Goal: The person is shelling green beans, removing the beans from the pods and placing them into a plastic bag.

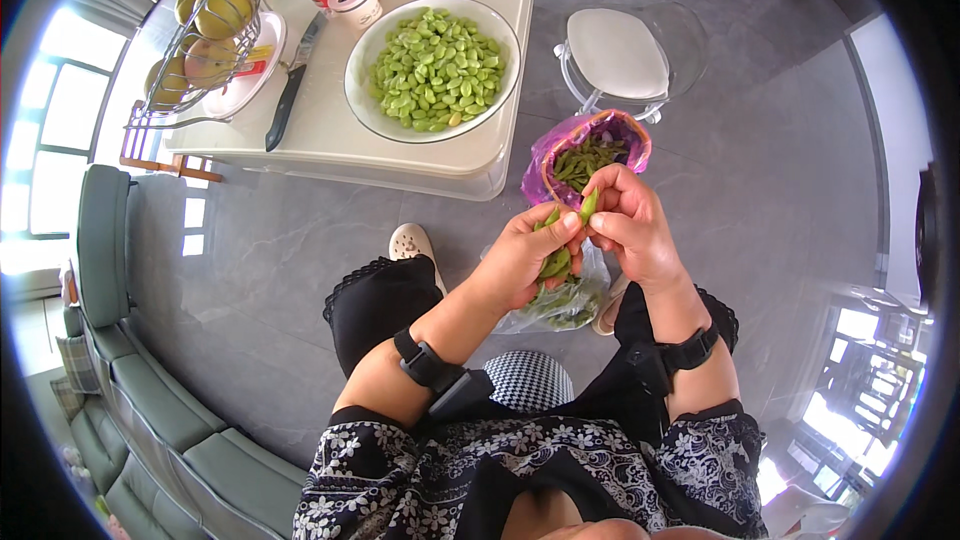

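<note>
My left hand (520, 260) is closed around several green bean pods (556, 262). Its thumb meets the fingers of my right hand (640, 232) at one plump green pod (589, 205), which my right fingers and thumb pinch upright. Just beyond my hands, a purple plastic bag (538, 172) stands open with darker green pods (588, 160) inside. Below them lies a clear plastic bag (597, 280) of green pods or husks, partly hidden by my hands. On the table, a wide white bowl (358, 105) holds a heap of shelled green beans (437, 70).
Left of the bowl on the pale table (330, 135) lie a black-handled knife (287, 108) and a wire fruit basket (250, 15). A small tub (354, 2) stands behind. A clear stool with a white seat (617, 52) is beyond the purple bag; a green sofa (165, 400) is at left.
</note>
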{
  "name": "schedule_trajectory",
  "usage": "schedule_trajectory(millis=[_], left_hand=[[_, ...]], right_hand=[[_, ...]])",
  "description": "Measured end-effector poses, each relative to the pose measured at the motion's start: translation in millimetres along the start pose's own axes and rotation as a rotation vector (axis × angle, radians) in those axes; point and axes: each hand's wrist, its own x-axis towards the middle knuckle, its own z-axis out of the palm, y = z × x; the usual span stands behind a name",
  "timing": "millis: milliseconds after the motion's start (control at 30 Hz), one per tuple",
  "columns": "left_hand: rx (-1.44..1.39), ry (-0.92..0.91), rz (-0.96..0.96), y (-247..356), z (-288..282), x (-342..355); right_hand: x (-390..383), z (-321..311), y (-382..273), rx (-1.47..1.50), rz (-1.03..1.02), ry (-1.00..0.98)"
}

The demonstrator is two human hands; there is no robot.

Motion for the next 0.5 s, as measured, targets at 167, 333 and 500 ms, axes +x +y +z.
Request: schedule_trajectory(millis=[167, 333, 500], left_hand=[[-0.004, 0.019, 0.002, 3.4, 5.6, -1.4], [-0.016, 0.014, 0.005, 3.1, 8.5, 1.6], [-0.027, 0.017, -0.014, -0.5, 9.7, 3.6]], right_hand=[[0.6, 1.2, 0.1, 0.018, -0.027, 0.007], [-0.6, 0.4, -4.5, -0.002, -0.038, 0.023], [-0.2, -4.1, -1.8, 0.013, -0.046, 0.024]])
